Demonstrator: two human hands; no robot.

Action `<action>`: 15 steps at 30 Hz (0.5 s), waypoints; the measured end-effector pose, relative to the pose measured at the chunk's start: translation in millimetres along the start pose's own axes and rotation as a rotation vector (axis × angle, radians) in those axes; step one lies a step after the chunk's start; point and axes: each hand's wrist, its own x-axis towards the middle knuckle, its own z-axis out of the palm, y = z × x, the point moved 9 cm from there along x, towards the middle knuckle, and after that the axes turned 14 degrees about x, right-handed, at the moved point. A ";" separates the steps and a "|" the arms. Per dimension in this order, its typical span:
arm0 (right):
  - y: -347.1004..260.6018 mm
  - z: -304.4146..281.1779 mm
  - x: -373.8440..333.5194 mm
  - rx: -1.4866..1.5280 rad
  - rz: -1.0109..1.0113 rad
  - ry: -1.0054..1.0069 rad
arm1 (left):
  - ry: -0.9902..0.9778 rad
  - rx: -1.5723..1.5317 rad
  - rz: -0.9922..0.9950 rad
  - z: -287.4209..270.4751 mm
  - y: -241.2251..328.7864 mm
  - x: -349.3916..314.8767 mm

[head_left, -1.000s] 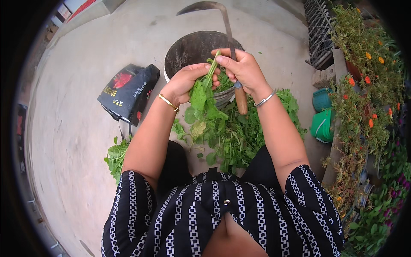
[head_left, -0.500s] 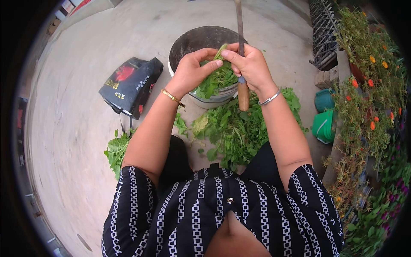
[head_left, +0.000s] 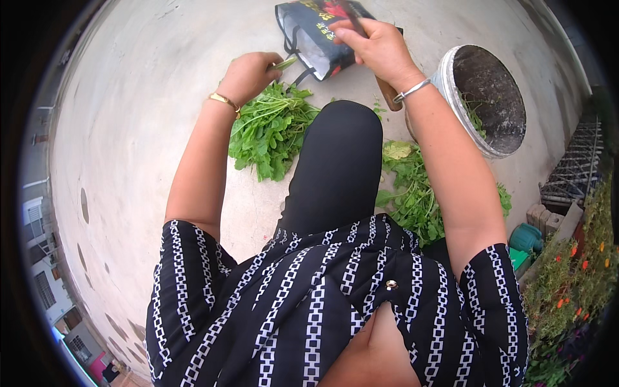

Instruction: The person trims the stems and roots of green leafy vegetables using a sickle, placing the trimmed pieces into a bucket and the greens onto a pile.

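My left hand is closed on leafy greens, and a pale green stalk end sticks out past its fingers. Just below it, a bunch of leafy greens lies on the concrete beside my knee. My right hand grips a long tool with a wooden handle. The handle's end points down toward me, while the dark upper part is smeared by motion, so I cannot tell its exact kind. Behind that hand lies a black printed bag with its mouth toward me.
At right, a whitish bucket with a dirty inside holds some greens. More loose greens lie under my right forearm. Beyond are a teal container, a green tub, bricks, a metal rack and flowering plants.
My view has swung left. My hands, which were together over the bucket with a stalk, are now apart; the left is above the bunch of greens, the right before the bag with the tool.
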 end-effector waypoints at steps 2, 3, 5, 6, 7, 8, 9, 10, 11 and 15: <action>5.3 17.4 1.3 -0.049 0.016 0.025 | -0.032 -0.095 -0.058 39.8 -27.1 -10.8; 6.1 16.0 -3.9 -0.033 0.019 0.038 | -0.018 -0.110 -0.044 47.0 -24.1 -12.9; 1.4 -5.8 -17.9 -0.005 0.025 0.091 | -0.012 -0.367 -0.029 54.4 -17.3 2.8; -2.8 -30.2 -28.3 -0.059 0.030 0.124 | -0.036 -0.413 -0.025 43.4 4.8 17.4; -16.2 -44.7 -39.8 -0.117 0.032 0.148 | -0.014 -0.455 0.031 33.0 22.9 28.0; -26.1 -59.8 -48.7 -0.081 -0.037 0.153 | 0.018 -0.511 0.097 19.6 42.3 36.8; -37.9 -78.0 -61.6 -0.059 -0.107 0.166 | 0.051 -0.575 0.173 2.8 68.8 45.2; -40.5 -102.8 -77.3 -0.020 -0.004 0.285 | 0.054 -0.632 0.289 -11.1 107.1 55.0; -45.2 -134.8 -99.8 0.035 0.015 0.386 | 0.059 -0.689 0.415 -27.7 152.3 63.4; -47.9 -241.7 -192.3 0.047 -0.051 0.741 | -0.284 -0.459 0.775 -54.3 338.8 49.0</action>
